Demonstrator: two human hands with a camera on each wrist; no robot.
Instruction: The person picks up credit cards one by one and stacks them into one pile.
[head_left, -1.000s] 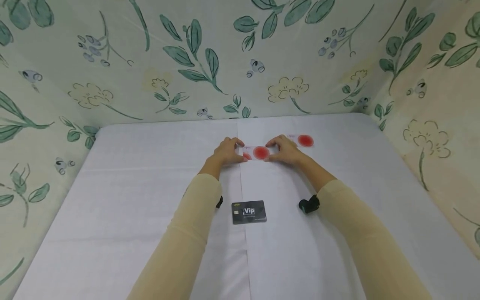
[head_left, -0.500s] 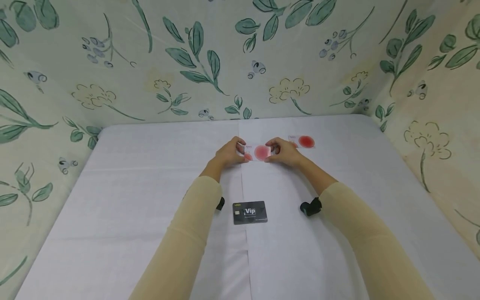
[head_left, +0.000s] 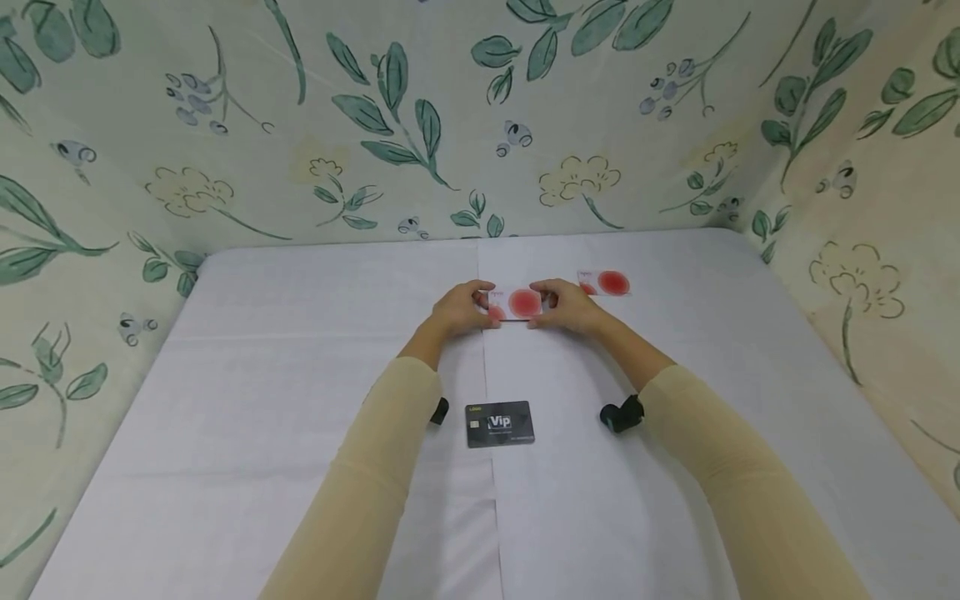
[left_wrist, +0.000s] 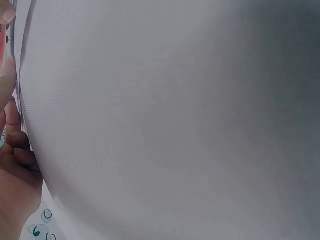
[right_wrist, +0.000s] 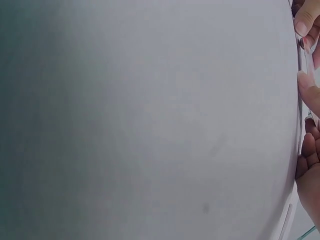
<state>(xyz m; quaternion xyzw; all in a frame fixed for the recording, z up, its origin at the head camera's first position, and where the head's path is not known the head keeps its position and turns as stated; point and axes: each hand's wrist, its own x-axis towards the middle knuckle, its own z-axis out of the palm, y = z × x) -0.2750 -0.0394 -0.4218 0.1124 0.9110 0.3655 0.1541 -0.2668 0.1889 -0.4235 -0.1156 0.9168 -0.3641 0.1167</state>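
A pale card with red circles (head_left: 514, 305) is held between both hands near the far side of the white table. My left hand (head_left: 459, 307) pinches its left end, thumb at the lower edge and fingers at the upper edge. At the other end my right hand (head_left: 567, 306) pinches it the same way. A dark line shows along the card's lower edge. In the left wrist view the left hand (left_wrist: 17, 185) appears at the left border; in the right wrist view the right hand (right_wrist: 311, 175) appears at the right border, and most of the card is out of frame.
A similar card with red circles (head_left: 613, 283) lies behind the right hand. Nearer the body a black Vip card (head_left: 499, 424) lies flat between the forearms. The white-covered table (head_left: 300, 400) meets floral cloth (head_left: 450, 100) at the back and sides.
Both hands keep their pinch on the card. Its tilt has shifted slightly: the big circle looked paler half a second ago and is redder now, with the dark line showing below.
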